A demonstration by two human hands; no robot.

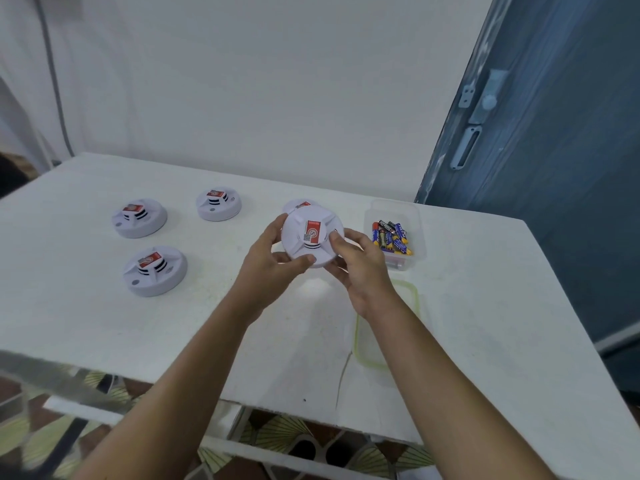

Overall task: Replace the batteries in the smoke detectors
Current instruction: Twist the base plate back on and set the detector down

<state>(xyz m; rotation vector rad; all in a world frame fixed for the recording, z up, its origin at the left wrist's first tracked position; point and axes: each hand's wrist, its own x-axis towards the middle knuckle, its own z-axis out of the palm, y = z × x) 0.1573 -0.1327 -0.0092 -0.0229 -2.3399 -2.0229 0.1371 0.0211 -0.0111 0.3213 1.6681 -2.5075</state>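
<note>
I hold a white round smoke detector (pixel 306 242) with a red label above the table, its top tilted toward me. My left hand (pixel 270 268) grips its left and lower rim, thumb under the front edge. My right hand (pixel 360 268) grips its right rim, thumb on top. Three more detectors stand on the table at the left: one at the back left (pixel 139 218), one at the back middle (pixel 219 203), one nearer (pixel 155 270). Another detector (pixel 298 205) peeks out behind the held one. A clear plastic box (pixel 414 225) to the right holds several batteries (pixel 391 237).
A clear lid with a green rim (pixel 412 292) lies on the white table (pixel 104 323) under my right forearm. A blue door (pixel 554 150) stands at the right. The white wall rises behind the table. Patterned floor shows below the table's front edge.
</note>
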